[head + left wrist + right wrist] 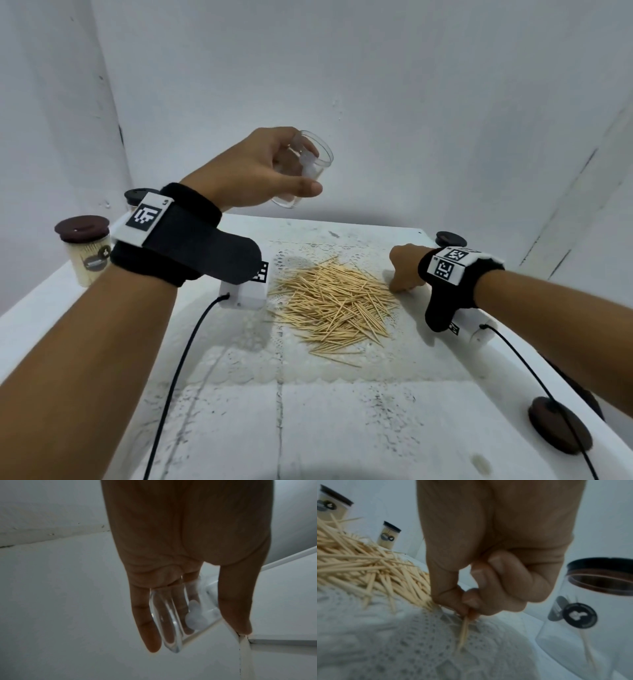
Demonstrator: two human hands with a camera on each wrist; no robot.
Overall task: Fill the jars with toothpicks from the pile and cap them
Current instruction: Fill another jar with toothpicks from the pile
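Note:
My left hand (305, 171) is raised above the back of the table and grips a clear empty jar (323, 156) tilted on its side, mouth to the right. The left wrist view shows the jar (171, 626) between fingers and thumb. A loose pile of toothpicks (335, 305) lies on a white lace mat (342, 366). My right hand (400, 284) is down at the pile's right edge, fingers curled. In the right wrist view its thumb and forefinger pinch a few toothpicks (464, 630) against the mat, beside the pile (359, 566).
A filled, capped jar (87, 250) stands at the left edge, another dark-lidded jar (137, 197) behind my left wrist. A capped, nearly empty jar (590, 615) stands just right of my right hand. A loose dark lid (558, 425) lies front right. White walls enclose the table.

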